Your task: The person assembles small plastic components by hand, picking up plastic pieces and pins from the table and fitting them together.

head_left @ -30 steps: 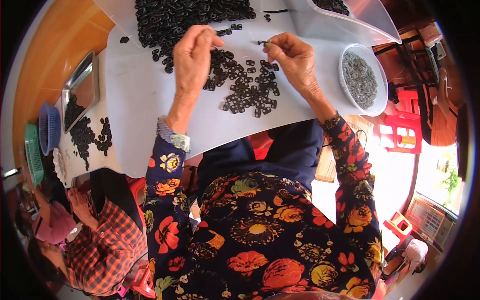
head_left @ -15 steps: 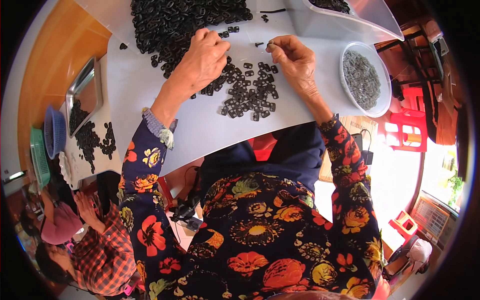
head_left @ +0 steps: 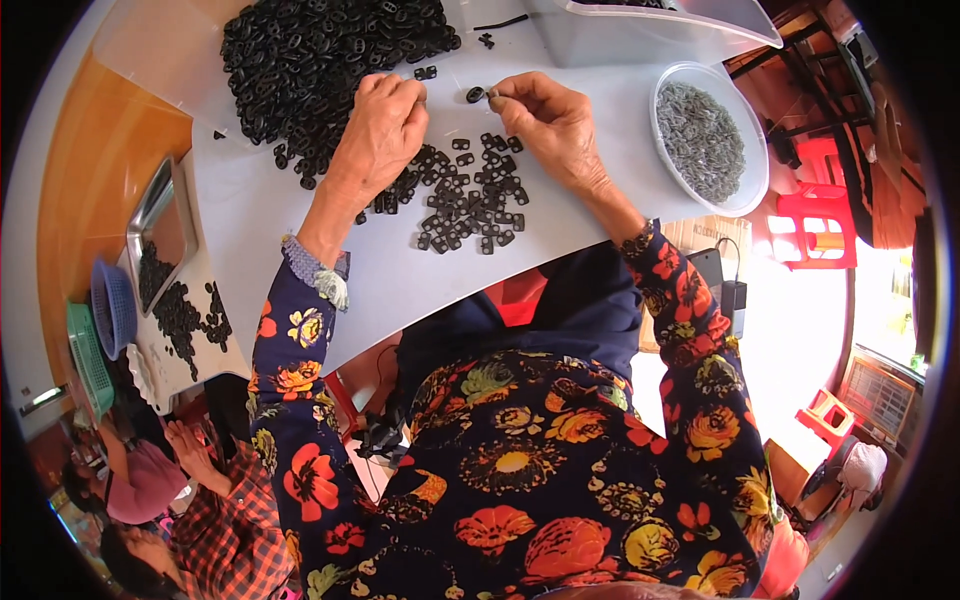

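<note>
Right hand (head_left: 545,125): thumb and forefinger seemingly pinching a black oval link (head_left: 475,95) at their tips. Left hand (head_left: 380,130): curled beside the black link heap (head_left: 330,60), contents hidden. Apparently single-piece handling; next move calls for steady fingertips.

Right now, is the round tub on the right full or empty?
Not empty: the round tub holds many small grey pieces. How deep they lie, I cannot tell.
</note>
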`<state>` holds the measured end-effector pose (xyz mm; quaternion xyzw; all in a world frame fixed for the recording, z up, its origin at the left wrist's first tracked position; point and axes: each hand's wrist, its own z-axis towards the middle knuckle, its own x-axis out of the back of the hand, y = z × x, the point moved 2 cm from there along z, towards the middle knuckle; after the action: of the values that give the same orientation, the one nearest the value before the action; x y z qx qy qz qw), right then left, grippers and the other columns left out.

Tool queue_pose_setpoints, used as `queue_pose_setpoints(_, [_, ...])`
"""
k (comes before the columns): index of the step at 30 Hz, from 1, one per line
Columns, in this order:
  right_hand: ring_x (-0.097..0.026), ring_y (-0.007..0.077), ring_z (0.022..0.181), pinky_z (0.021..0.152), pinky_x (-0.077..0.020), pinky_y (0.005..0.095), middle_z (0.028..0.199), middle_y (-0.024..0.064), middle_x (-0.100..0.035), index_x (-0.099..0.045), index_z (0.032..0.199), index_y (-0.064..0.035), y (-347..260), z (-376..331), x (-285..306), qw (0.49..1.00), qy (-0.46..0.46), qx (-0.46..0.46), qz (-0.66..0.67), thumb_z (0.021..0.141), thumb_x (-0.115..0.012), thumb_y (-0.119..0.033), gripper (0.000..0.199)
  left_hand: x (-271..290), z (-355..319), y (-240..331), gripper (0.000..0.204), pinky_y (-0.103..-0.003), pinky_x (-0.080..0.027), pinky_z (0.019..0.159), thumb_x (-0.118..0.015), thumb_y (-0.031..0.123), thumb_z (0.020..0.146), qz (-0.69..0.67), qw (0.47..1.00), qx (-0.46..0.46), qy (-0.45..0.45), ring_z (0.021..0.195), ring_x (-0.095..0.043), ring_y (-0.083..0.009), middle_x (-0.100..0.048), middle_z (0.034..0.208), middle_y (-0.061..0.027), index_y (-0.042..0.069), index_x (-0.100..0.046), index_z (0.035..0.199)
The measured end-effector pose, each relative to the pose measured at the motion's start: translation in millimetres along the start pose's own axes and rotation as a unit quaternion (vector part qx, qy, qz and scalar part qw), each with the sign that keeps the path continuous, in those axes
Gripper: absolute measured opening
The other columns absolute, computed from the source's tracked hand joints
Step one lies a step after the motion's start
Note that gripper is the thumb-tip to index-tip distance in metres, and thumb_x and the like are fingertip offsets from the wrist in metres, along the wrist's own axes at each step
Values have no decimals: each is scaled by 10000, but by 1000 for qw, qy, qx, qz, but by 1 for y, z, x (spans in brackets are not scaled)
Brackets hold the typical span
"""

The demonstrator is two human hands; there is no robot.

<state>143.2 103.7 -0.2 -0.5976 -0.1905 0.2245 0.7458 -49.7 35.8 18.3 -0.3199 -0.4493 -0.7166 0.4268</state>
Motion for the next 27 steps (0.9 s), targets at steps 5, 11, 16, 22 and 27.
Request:
queue_pose_setpoints(5, [-515, 34, 663, 597, -448, 189, 763, -14, -611, -631, 952, 29, 5, 3, 5, 994, 95, 30, 52, 877, -629, -83, 135, -18, 23, 12, 160, -400, -410, 869, -567, 52, 806, -12, 999, -34, -3, 954, -492, -322, -581, 891, -146, 8, -570, 960])
queue_pose_setpoints(11, [-517, 37, 659, 597, -449, 190, 760, -16, -607, -627, 953, 28, 5, 4, 5, 992, 109, 32, 52, 873, -630, -81, 135, -37, 39, 17, 159, -407, -429, 811, -626, 53, 773, 11, 999, -1, -53, 920, -490, -338, -559, 870, -151, -3, -562, 906])
queue_pose_setpoints(16, [-532, 42, 664, 611, -465, 194, 774, -5, -621, -628, 951, 27, 7, 6, 4, 996, 73, 24, 47, 870, -632, -82, 136, -41, 29, 9, 128, -418, -422, 799, -619, 27, 763, -17, 999, -16, -40, 920, -479, -353, -520, 853, -149, -13, -516, 828])
queue_pose_setpoints(22, [-556, 49, 708, 642, -483, 200, 821, 15, -640, -631, 980, 24, 9, 5, 6, 997, 26, 3, 66, 867, -630, -76, 151, -24, 25, 23, 114, -291, -472, 754, -604, 86, 824, -257, 943, 194, -84, 793, -593, -188, -634, 800, -113, -28, -600, 825])
queue_pose_setpoints(27, [-569, 59, 761, 664, -490, 209, 899, 41, -647, -601, 1053, 17, 8, 6, 3, 997, -1, 3, 80, 874, -608, -51, 192, -29, 23, 6, 147, -261, -452, 766, -550, 123, 906, -549, 811, 199, -33, 815, -567, -103, -600, 885, -15, 7, -619, 962])
